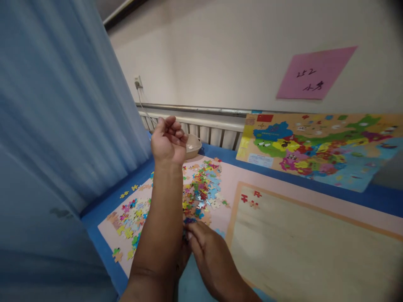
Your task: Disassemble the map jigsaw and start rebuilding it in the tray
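Observation:
My left hand (170, 140) is raised above the table, palm toward me. Its fingers are loosely curled and apart, with nothing in them. My right hand (209, 256) is low beside my left forearm, thumb and fingers drawn together. Part of its fingers is hidden, and I cannot make out what they hold, if anything. Many loose jigsaw pieces (201, 188) in mixed colours lie spread on a pink sheet (228, 176) beneath and around my arms. To the right lies a puzzle board (302, 247) with an orange border; a few red pieces (244, 198) rest in its upper left corner.
A colourful map picture (302, 147) leans at the back right, below a pink note (316, 75) on the wall. Behind my left hand stands a beige bowl (195, 147) with pale pieces inside, near a radiator (217, 136). A blue curtain (72, 92) hangs on the left.

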